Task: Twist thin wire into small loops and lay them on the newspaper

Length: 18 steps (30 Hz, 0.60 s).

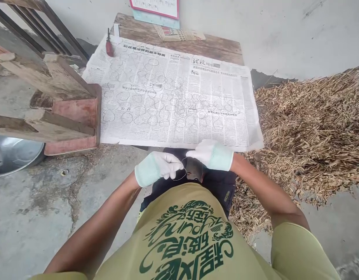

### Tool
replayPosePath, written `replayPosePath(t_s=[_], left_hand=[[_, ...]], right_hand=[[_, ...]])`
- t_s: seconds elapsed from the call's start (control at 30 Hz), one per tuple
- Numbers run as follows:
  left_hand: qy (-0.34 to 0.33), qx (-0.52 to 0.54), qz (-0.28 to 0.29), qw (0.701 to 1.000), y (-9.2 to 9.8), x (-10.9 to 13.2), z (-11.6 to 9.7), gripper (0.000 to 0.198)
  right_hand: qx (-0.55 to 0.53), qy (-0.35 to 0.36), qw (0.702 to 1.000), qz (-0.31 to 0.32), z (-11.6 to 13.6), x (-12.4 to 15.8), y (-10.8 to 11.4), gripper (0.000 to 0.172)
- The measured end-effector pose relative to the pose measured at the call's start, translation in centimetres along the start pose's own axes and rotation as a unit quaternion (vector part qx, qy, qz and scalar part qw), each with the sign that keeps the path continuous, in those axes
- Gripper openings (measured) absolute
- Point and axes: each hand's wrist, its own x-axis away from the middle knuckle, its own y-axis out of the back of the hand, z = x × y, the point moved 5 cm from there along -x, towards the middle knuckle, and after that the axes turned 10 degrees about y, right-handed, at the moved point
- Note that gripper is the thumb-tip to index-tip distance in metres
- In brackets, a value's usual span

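Observation:
My left hand, in a white glove with a pale green cuff, pinches a thin wire that curls into a loop below its fingertips. My right hand, gloved alike, grips the wire's other part with closed fingers, just right of and slightly above the left. Both hands are over my lap, at the near edge of a newspaper sheet. Many thin wire rings lie spread across the paper. A screwdriver with a red handle rests at its upper left.
The newspaper covers a wooden table against a wall. A folded paper and a calendar are at the back. Upturned wooden furniture and a metal basin stand left. Dry stalks are heaped right.

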Motion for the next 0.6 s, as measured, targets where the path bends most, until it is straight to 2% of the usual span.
replayPosePath(t_s=[0.07, 0.23, 0.4, 0.47, 0.6], left_hand=[[-0.004, 0.005, 0.004, 1.0, 0.2, 0.0, 0.2, 0.022], [-0.005, 0.01, 0.004, 1.0, 0.7, 0.1, 0.6, 0.024], [-0.005, 0.003, 0.003, 1.0, 0.7, -0.1, 0.8, 0.025], [-0.007, 0.004, 0.0, 1.0, 0.8, -0.1, 0.7, 0.026], [-0.007, 0.0, -0.004, 1.0, 1.1, 0.2, 0.6, 0.028]], right_hand=[[-0.01, -0.006, 1.0, -0.007, -0.2, 0.2, 0.1, 0.024], [0.005, -0.026, 1.0, -0.007, -0.4, 0.9, 0.0, 0.036], [0.027, -0.083, 0.996, 0.007, -0.5, 1.0, -1.1, 0.035], [0.016, -0.085, 0.996, 0.001, -0.4, 1.0, -1.3, 0.035], [-0.041, -0.073, 0.996, -0.009, -0.7, 1.0, -0.1, 0.037]])
